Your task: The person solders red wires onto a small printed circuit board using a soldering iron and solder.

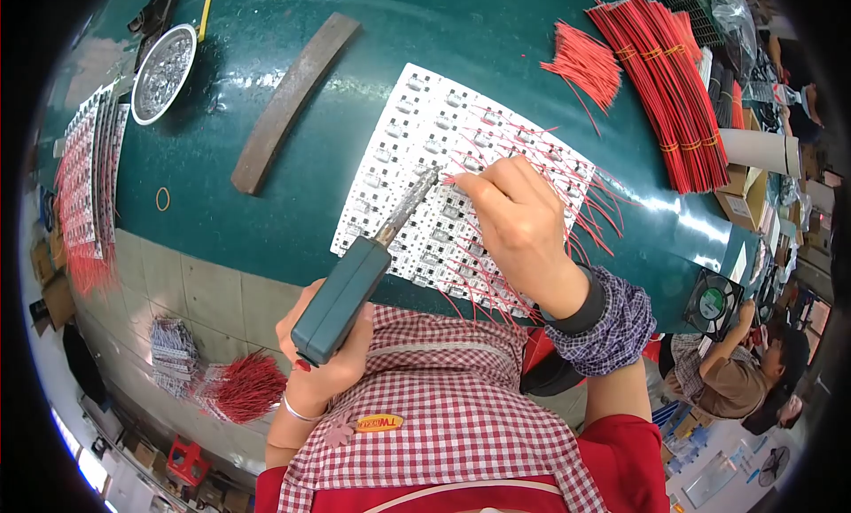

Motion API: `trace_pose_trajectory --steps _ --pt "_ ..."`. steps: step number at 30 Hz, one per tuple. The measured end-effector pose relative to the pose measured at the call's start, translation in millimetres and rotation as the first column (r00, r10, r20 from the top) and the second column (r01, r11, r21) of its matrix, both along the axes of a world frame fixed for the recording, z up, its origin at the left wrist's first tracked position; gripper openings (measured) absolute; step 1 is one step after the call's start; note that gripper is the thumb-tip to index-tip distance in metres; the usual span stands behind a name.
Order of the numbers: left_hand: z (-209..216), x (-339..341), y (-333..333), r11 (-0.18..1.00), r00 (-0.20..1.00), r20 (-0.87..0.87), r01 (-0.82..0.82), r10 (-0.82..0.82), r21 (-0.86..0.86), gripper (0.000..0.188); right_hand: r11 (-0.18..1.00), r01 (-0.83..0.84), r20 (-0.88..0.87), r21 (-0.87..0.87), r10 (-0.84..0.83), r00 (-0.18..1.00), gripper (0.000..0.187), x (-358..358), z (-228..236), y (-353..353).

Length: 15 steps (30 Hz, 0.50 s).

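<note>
A white panel of small circuit boards [381, 172] lies on the green table before me, with thin red wires [589, 203] fanning out over its right side and lower edge. My left hand [341, 358] is closed around the dark green handle of a soldering iron [341, 300]. The iron's metal tip reaches up to the middle of the panel. Just right of the tip, my right hand [527, 225] pinches a few short red wire ends between thumb and fingers, close over the boards.
A dark flat bar [297, 101] and a metal bowl [184, 52] lie to the left, near a rubber band [162, 199]. Stacked wired panels [93, 172] overhang the left edge. Loose red wires [585, 65] and tied wire bundles [665, 92] occupy the far right. A co-worker [745, 371] sits beyond a small fan [712, 300].
</note>
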State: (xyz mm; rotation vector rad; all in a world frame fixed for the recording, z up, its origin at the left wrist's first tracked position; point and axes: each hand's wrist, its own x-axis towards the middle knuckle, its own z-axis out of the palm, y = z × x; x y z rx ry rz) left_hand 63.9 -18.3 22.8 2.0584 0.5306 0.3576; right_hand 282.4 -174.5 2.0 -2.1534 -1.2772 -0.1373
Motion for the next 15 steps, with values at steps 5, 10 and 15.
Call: trace_pose_trajectory --steps 5,10,15 --pt "-0.8 -0.7 -0.5 1.000 1.000 -0.029 0.003 -0.003 -0.006 0.021 1.000 0.001 0.008 0.000 -0.001 1.000 0.026 -0.6 1.0 1.2" --pt "-3.6 -1.9 -0.6 1.000 0.999 -0.039 0.002 -0.001 0.007 0.018 1.000 0.008 0.028 0.000 -0.008 1.000 0.026 -0.8 0.2 2.4" --pt "-6.1 -4.1 -1.5 1.000 1.000 -0.030 -0.005 0.005 0.012 0.017 0.998 -0.013 0.077 -0.059 0.018 0.997 0.020 -0.5 1.1 1.9"
